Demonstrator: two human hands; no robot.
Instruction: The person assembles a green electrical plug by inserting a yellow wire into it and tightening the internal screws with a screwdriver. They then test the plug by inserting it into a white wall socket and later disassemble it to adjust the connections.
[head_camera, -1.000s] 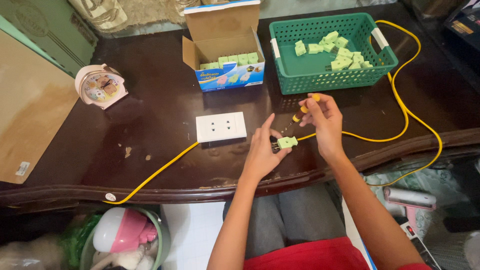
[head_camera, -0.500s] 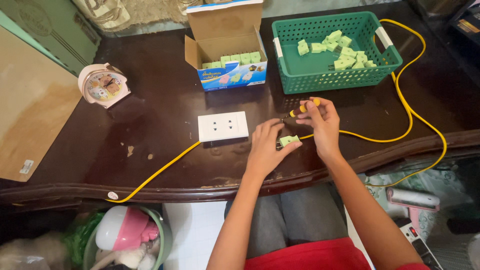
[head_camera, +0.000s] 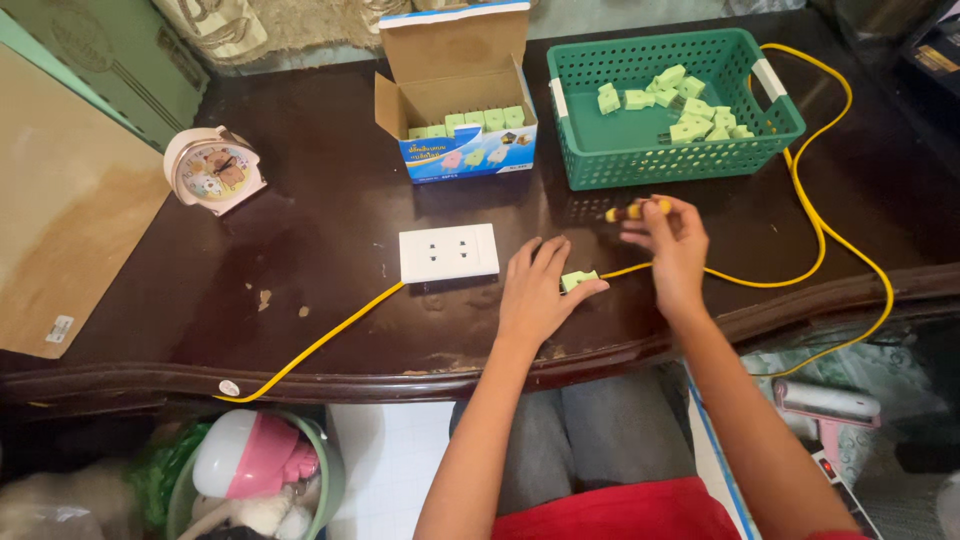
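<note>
1. My left hand (head_camera: 535, 292) lies flat on the dark worktop (head_camera: 330, 200), fingers spread and pointing far, thumb out to the right.
2. The thumb and forefinger of that hand pinch a small green plug (head_camera: 577, 280) and hold it down on the worktop near the front edge.
3. A yellow cable (head_camera: 800, 200) runs from the plug to the right, passes under my right hand, loops far around the right side of the basket and comes back down past the worktop's near edge.
4. My right hand (head_camera: 672, 250) hovers just right of the plug, fingers curled around a screwdriver (head_camera: 632, 211) with a yellow handle that points left.
5. A white socket plate (head_camera: 449, 253) lies flat just left of my left hand, apart from it; another run of yellow cable leaves its near left corner and goes to the near left edge of the worktop.
6. A green basket (head_camera: 600, 165) stands at the far right and holds a loose heap of green plugs of the same kind.
7. An open cardboard box (head_camera: 455, 60) stands left of the basket, flap up, with a row of green plugs inside.
8. A small pink clock (head_camera: 212, 170) leans at the far left of the worktop.
9. A sheet of brown board (head_camera: 70, 240) lies at the left, off the worktop's edge.
</note>
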